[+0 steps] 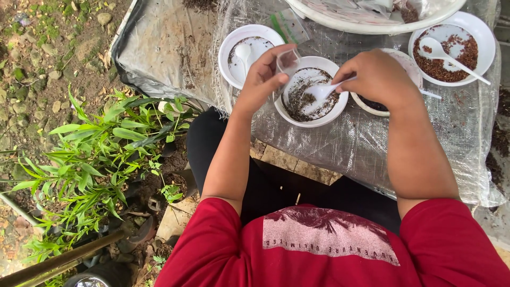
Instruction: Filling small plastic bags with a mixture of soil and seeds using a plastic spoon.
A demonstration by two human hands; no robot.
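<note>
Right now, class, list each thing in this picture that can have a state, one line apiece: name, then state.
left hand: gripping a small clear bag, raised above the bowl
small clear bag: held upright, mouth open
right hand: holding a white spoon
white spoon: tip in the middle bowl
middle bowl: partly filled with dark bits
left bowl: nearly empty, spoon resting inside
right bowl: holding reddish-brown bits and a spoon
plastic sheet: spread flat, soiled

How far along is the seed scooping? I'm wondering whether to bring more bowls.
Looks midway. The middle bowl is mostly scraped down, with scattered seeds left. In hand: the right hand works a white spoon in it, and the left hand holds a small clear bag. Left: the far-right bowl has many reddish seeds.
</note>
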